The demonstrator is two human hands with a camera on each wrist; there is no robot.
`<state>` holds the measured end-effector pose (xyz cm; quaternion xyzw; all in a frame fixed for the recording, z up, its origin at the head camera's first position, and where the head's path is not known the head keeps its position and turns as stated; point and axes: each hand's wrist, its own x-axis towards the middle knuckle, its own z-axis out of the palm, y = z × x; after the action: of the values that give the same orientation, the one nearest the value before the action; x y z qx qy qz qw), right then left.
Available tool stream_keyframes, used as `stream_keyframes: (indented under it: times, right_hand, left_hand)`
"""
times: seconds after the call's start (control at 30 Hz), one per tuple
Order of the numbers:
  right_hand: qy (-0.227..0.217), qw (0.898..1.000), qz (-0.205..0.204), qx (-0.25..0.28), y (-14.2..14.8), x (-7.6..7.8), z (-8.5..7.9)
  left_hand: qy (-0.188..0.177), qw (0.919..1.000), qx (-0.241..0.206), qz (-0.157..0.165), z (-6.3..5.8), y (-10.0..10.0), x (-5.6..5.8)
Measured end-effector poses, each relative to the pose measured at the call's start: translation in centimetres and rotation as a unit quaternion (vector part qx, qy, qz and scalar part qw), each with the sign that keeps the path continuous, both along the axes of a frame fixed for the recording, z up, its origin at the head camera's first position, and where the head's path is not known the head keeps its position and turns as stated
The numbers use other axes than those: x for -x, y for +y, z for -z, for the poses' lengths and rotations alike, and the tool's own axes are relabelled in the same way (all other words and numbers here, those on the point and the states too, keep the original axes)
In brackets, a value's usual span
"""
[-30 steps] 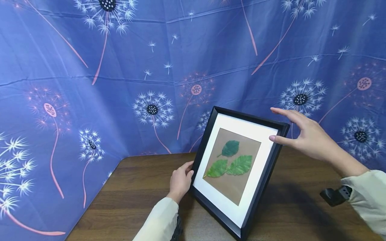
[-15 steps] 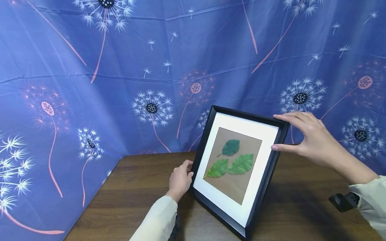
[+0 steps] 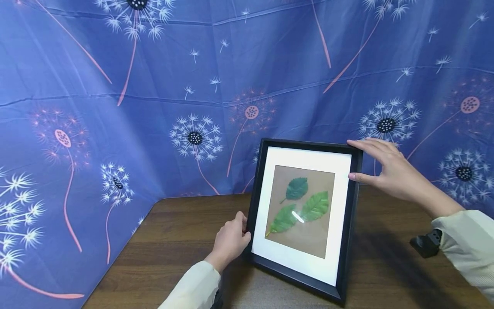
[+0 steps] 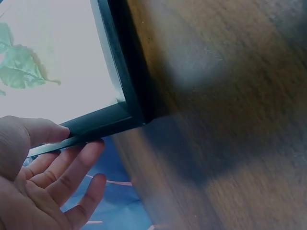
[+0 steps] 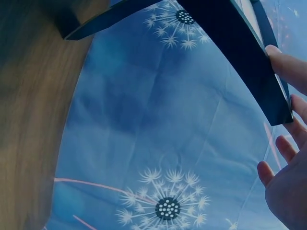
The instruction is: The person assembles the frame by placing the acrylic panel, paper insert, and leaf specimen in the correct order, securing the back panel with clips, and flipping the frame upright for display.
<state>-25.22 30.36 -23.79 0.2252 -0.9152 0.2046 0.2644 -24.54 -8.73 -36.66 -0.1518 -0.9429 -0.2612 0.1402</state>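
A black picture frame (image 3: 295, 277) leans back on the table, slightly tilted sideways. Inside its white mat (image 3: 262, 244) is a brown panel with three green leaves (image 3: 297, 189). My left hand (image 3: 229, 240) pinches the lower left side, thumb on the front and fingers behind, as the left wrist view shows. At the upper right corner, my right hand (image 3: 397, 174) grips the rim between thumb and fingers. In the right wrist view, a dark support leg (image 5: 115, 19) reaches from behind the frame towards the table.
The brown wooden table (image 3: 173, 240) extends to both sides of the frame. Behind and to the left hangs a blue cloth (image 3: 135, 141) printed with white and pink dandelions. A black device (image 3: 426, 243) is worn at the right sleeve.
The frame has turned to face me more squarely and stands straighter, its lower right corner shifting right and up. My right hand has closed in on the upper corner; the left kept its hold.
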Motion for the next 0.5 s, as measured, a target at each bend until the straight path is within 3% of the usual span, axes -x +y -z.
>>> stream_keyframes:
  times: [0.13, 0.3, 0.43, 0.5]
  right_hand:
    - [0.006, 1.000, 0.003, -0.004, -0.1, 0.2, 0.1]
    - [0.055, 0.998, 0.023, 0.026, -0.6, -0.4, 0.8]
    - [0.078, 0.994, 0.043, 0.057, -1.2, -1.5, 2.6]
    - [0.069, 0.995, 0.042, 0.064, -1.5, -2.1, 3.9]
  left_hand:
    - [-0.017, 0.9998, 0.003, 0.004, -0.3, 0.1, -0.5]
    - [-0.039, 0.9992, -0.004, 0.004, -0.6, 0.2, -0.6]
    - [-0.067, 0.9974, -0.024, 0.009, -0.7, 0.2, -0.5]
    - [-0.084, 0.9953, -0.043, 0.023, -0.6, 0.2, -0.4]
